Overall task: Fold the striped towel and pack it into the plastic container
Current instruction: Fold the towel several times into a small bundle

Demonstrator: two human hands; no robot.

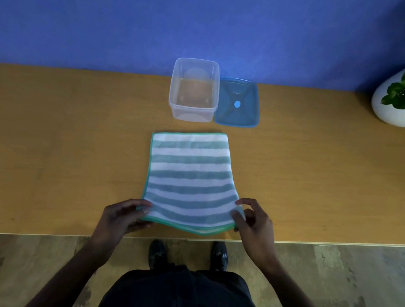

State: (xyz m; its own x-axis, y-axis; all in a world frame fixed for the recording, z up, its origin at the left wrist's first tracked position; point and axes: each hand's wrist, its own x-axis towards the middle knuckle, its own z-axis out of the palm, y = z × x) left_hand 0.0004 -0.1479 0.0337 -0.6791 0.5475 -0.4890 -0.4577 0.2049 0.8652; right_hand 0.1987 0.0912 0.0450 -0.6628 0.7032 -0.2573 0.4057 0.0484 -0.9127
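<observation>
The striped towel [188, 177], white and grey-green with a green hem, lies on the wooden table [59, 137], doubled over with two layers showing at its near edge. My left hand [121, 216] pinches the towel's near left corner. My right hand [252, 219] pinches its near right corner, which is lifted a little off the table. Beyond the towel stands the clear plastic container [194, 90], open, upright and with nothing inside.
The blue lid [238, 103] lies flat right beside the container. A white pot with a green plant [404, 100] sits at the table's far right. A blue wall rises behind the table. The table's front edge runs just below my hands.
</observation>
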